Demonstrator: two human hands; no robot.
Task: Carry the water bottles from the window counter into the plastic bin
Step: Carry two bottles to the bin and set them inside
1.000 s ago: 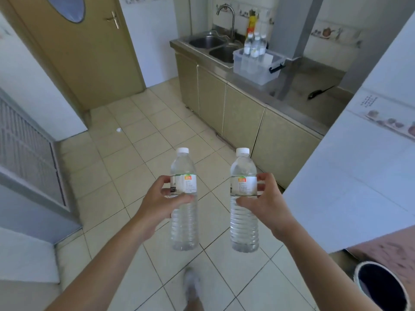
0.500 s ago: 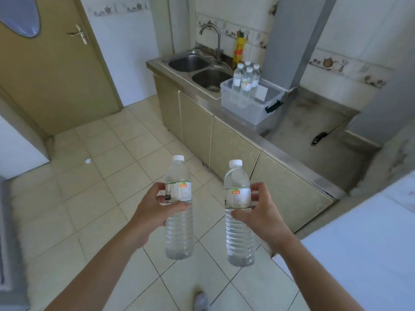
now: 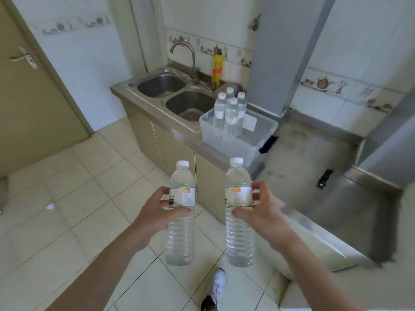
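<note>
My left hand (image 3: 157,215) grips a clear water bottle (image 3: 180,234) with a white cap around its label, upright over the tiled floor. My right hand (image 3: 261,213) grips a second, similar bottle (image 3: 239,236) the same way, a little to the right. Ahead on the steel counter stands the clear plastic bin (image 3: 251,145) with a black latch. Several white-capped bottles (image 3: 231,113) stand upright in its left part. Both held bottles are below and in front of the bin, apart from it.
A double steel sink (image 3: 175,93) with a tap (image 3: 186,57) lies left of the bin; a yellow bottle (image 3: 217,68) stands behind it. A grey pillar (image 3: 280,52) rises right of the bin. A small black object (image 3: 323,178) lies on the counter. My shoe (image 3: 215,290) is on the floor below.
I have walked closer to the counter; the sink and bin now look larger and nearer. Both hands still hold their bottles upright in the same grip.
</note>
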